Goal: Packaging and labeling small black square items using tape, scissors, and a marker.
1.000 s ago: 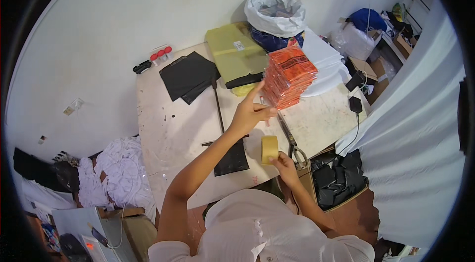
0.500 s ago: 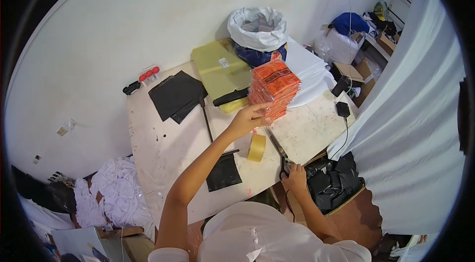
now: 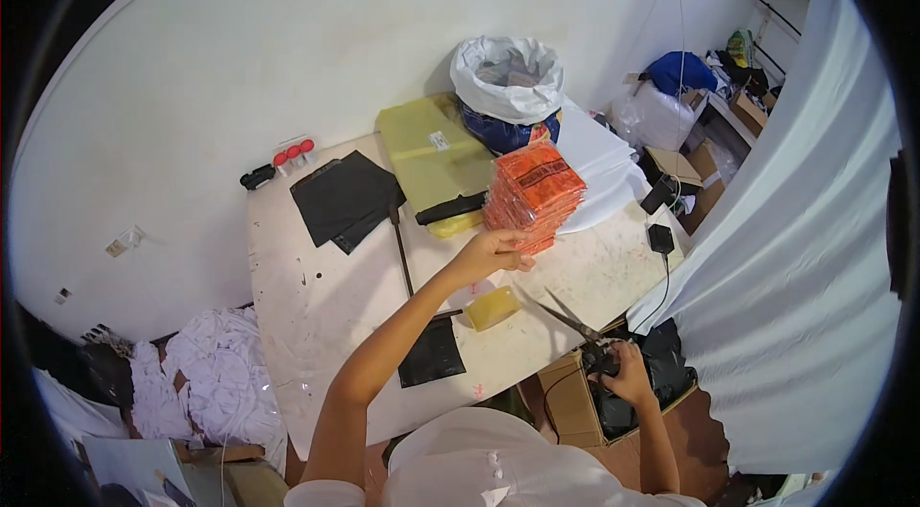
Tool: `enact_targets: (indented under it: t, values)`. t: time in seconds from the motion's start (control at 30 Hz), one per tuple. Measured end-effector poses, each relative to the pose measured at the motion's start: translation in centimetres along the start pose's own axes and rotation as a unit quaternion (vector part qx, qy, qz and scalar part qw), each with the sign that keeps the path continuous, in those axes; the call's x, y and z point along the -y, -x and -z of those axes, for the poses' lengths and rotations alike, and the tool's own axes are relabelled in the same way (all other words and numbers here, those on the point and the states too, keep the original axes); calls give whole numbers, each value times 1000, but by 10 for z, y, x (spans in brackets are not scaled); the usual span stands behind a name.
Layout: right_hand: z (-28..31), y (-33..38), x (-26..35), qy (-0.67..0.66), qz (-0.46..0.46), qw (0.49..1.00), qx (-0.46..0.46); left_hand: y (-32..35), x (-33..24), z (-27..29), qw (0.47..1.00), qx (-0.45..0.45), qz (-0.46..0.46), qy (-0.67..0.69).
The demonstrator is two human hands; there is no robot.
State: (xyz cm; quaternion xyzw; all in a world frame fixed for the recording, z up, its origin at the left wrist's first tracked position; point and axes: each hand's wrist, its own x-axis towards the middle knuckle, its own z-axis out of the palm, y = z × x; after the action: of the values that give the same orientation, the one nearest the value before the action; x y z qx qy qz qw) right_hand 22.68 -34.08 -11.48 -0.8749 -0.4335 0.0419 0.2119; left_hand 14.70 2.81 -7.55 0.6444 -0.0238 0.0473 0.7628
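My left hand (image 3: 492, 256) is closed at the front lower corner of a stack of orange packets (image 3: 540, 183) in clear plastic wrap. Its fingertips are partly hidden against the stack. In my right hand (image 3: 628, 375), over the table's right front edge, is a pair of large dark-handled scissors (image 3: 573, 320). The blades are parted and point toward the far left. Between the hands, a roll of yellowish tape (image 3: 494, 309) lies on the table (image 3: 316, 334). A small black plastic bag (image 3: 431, 354) lies near my left forearm.
Black sheets (image 3: 350, 195) and a yellow package (image 3: 431, 148) lie farther back. A white-lined bag (image 3: 508, 76) stands by the wall beside white cloth (image 3: 609, 167). A cardboard box (image 3: 567, 402) with black bags sits below the right edge; a white curtain (image 3: 805, 248) hangs beyond.
My right hand has moved right with the scissors, and their blades have come apart. The tape roll has turned. My left hand stays at the stack. The whole view has shifted slightly.
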Motion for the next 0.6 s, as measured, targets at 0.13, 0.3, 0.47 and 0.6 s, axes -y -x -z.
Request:
enact_targets:
  t: [0.13, 0.3, 0.47, 0.6]
  values:
    - [9, 0, 18, -169, -62, 984, 9, -8, 1, 2, 1000, 21, -14, 2]
    - [9, -12, 23, -106, 17, 993, 40, -13, 2, 4, 999, 33, -15, -5]
    - [-2, -26, 25, -100, -7, 994, 39, -12, 1, 2, 1000, 16, 0, 17]
    - [-9, -36, 34, -89, 11, 996, 30, -11, 7, 6, 1000, 16, -1, 22]
